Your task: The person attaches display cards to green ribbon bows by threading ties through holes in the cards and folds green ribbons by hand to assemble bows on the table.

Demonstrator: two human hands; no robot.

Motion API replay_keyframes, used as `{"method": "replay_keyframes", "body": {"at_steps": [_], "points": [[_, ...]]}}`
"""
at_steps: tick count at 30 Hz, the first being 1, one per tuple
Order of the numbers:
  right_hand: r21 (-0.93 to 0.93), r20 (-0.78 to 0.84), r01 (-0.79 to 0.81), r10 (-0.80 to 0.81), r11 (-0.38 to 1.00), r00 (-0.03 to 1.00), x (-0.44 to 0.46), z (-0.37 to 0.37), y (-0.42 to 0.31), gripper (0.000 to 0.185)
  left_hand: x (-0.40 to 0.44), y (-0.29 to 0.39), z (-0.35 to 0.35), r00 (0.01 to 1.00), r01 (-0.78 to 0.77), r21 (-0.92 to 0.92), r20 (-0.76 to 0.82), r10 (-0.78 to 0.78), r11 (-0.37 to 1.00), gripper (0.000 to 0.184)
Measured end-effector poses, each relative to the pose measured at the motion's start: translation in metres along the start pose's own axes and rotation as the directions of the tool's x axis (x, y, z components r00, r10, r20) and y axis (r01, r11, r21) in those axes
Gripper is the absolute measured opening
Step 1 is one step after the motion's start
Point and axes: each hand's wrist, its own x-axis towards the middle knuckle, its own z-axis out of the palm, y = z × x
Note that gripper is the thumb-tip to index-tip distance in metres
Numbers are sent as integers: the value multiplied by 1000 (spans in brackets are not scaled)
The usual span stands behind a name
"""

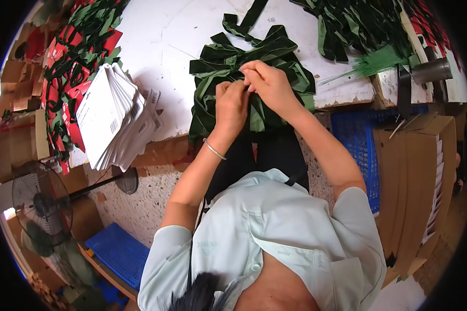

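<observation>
My left hand (232,106) and my right hand (269,85) meet over a heap of dark green velvet ribbon bows (210,98) at the table's front edge. Both hands are closed, thumbs and fingers pinched together on the ribbon; the exact bit between the fingertips is hidden. A metal bangle (214,149) circles my left wrist. Loops and tails of ribbon spread around the hands, some hanging over the edge towards my lap. One long ribbon strip (253,14) runs from the heap to the far side.
White cards (109,116) stand stacked at left, beside red cards with green bows (70,78). At right lie more green bows (342,26), thin green ties (381,62) and a metal cylinder (431,71). A blue crate (353,150), cardboard box (407,192) and fan (41,202) stand lower.
</observation>
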Motion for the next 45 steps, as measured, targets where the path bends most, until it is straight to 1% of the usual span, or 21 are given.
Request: {"method": "replay_keyframes", "body": {"at_steps": [1, 3, 7, 9, 11, 13, 15, 17, 18, 19, 22, 23, 24, 26, 27, 29, 36, 39, 41, 44, 45], "points": [[-1, -3, 6, -6, 1000, 1000, 7, 1, 1, 21, 2, 0, 0, 998, -39, 11, 44, 39, 999, 26], [-172, 85, 105, -92, 979, 992, 19, 2, 4, 24, 2, -3, 0, 995, -44, 25, 92, 41, 999, 24], [-108, 203, 67, -44, 992, 978, 32, 2, 1, 24, 3, -2, 1, 992, -113, 119, 70, 105, 987, 23], [-92, 212, 41, -21, 995, 977, 34, 4, -4, 23, 2, -2, 3, 991, -133, 137, 51, 127, 982, 24], [82, 181, -146, 130, 986, 975, 36, 6, -9, 22, 2, -1, 2, 992, -123, 137, 33, 119, 983, 24], [63, 186, -127, 114, 990, 976, 36, 7, -17, 21, 1, -1, 4, 993, -114, 140, 14, 113, 984, 24], [-32, 147, -49, 54, 998, 988, 34, 9, -28, 19, 0, -6, 3, 991, -113, 144, 89, 101, 983, 22], [19, 117, 11, -13, 1000, 993, 31, 13, -23, 18, 2, -4, -1, 991, -136, 112, 3, 137, 984, 25], [58, 107, -61, 54, 996, 993, 26, 14, -26, 17, 3, -2, -5, 991, -131, 30, -23, 132, 991, 27], [66, 65, -77, 72, 995, 995, 17, 11, -26, 17, 3, 4, -20, 992, -119, -19, 40, 120, 993, 32], [113, 11, -43, 42, 993, 999, 12, 10, -27, 15, -14, 21, -103, 996, 46, 12, -82, -44, 999, 46], [89, 18, -52, 50, 995, 999, 9, 8, -31, 16, -21, 15, -131, 977, 98, 189, -203, -59, 977, 44], [96, 26, -50, 48, 994, 999, 8, 9, -30, 16, -24, 5, -163, 973, 156, 331, -214, -87, 931, 42], [95, 16, -33, 31, 995, 999, 6, 8, -29, 17, -32, -17, -209, 934, 291, 600, -347, -86, 745, 41], [93, 9, -40, 40, 995, 999, 5, 9, -28, 17, -41, -33, -227, 934, 331, 691, -339, -116, 643, 37], [87, 12, -29, 28, 996, 1000, 4, 9, -27, 17, -52, -45, -245, 934, 355, 639, -276, -228, 682, 31], [150, 79, -39, 27, 988, 997, -2, 5, -21, 18, -53, -47, -249, 923, 379, 500, -258, -284, 779, 39], [194, 121, -85, 62, 977, 991, -3, 0, -22, 19, -46, -41, -251, 970, 222, 590, -212, -116, 776, 44], [210, 140, -91, 62, 973, 988, -3, -2, -23, 20, -45, -39, -257, 976, 184, 632, -206, -66, 753, 44], [227, 168, -130, 93, 965, 981, -4, -4, -25, 20, -25, 10, -274, 910, 161, 631, -393, 134, 759, 30], [220, 170, -143, 106, 965, 980, -4, -4, -26, 20, -17, 37, -270, 844, 221, 545, -523, 122, 808, 25]]}}
